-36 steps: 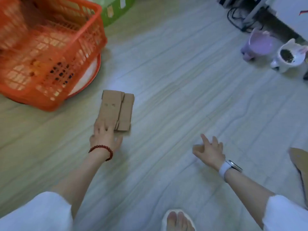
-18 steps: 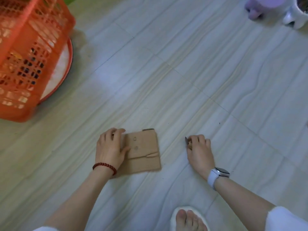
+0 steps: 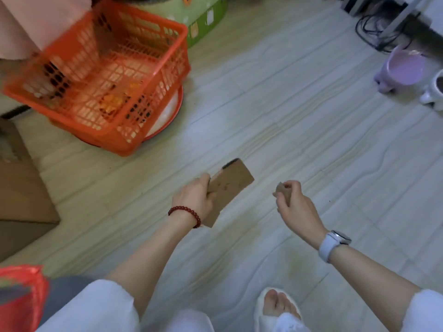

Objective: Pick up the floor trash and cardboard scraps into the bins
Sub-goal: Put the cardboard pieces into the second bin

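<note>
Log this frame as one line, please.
left hand: holds cardboard piece | right hand: pinches small scrap | orange basket: ahead-left

Basket (image 3: 96,75) motion-blurred; contents unreadable orange-yellow bits. Left hand (image 3: 195,200) covers cardboard (image 3: 231,188) near edge. Scrap (image 3: 282,191) mostly hidden in right hand (image 3: 296,207). Brown box (image 3: 21,192), red bag (image 3: 19,295), white pot (image 3: 435,92) cut by frame edges. Green tub (image 3: 203,17) top cropped.

Left hand (image 3: 195,197) curls in a closed grip (beaded wrist); right hand (image 3: 293,204) pinches, both forearms outstretched.
</note>
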Demonstrator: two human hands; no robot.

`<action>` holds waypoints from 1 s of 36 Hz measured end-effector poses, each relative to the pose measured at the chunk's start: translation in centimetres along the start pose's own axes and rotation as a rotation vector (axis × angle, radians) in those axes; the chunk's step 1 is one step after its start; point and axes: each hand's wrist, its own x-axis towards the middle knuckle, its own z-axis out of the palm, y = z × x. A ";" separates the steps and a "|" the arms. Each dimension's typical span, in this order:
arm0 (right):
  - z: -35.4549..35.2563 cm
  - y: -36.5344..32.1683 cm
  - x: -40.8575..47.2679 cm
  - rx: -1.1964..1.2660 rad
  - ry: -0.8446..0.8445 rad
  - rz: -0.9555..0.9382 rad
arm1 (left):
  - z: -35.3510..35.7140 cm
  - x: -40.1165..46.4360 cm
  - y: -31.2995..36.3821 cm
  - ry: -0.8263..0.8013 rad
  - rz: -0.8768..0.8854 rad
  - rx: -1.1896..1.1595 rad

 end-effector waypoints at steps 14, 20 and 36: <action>-0.8 -29.1 -11.1 0.211 -0.339 -0.642 | -19.8 -23.1 -11.7 0.649 -0.460 -0.461; 7.0 -35.0 -18.1 0.263 -0.475 -0.772 | -18.4 -34.1 -19.3 0.633 -0.710 -0.578; 17.4 -32.9 -22.4 -0.422 -0.727 -0.854 | -17.2 -40.2 -24.4 0.276 -0.902 -0.400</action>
